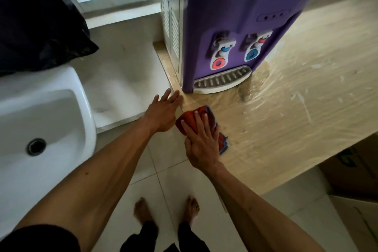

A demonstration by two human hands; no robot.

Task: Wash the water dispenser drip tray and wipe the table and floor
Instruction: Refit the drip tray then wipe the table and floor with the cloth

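Note:
A purple and white water dispenser (229, 26) stands on the left end of a wood-pattern table (296, 108). Its grey slotted drip tray (222, 81) sits in place at the base. My right hand (201, 141) lies flat on a folded red cloth (189, 119) with a blue edge, pressing it onto the table near the left edge. My left hand (162, 111) hovers with fingers spread at the table's edge, just left of the cloth and below the dispenser's corner. The tabletop looks wet and streaked.
A white sink (38, 129) with a drain stands at the left. Above it hangs a dark bag (36, 22). White floor tiles (163, 186) lie below, with my bare feet on them. Cardboard boxes (351, 180) sit under the table at right.

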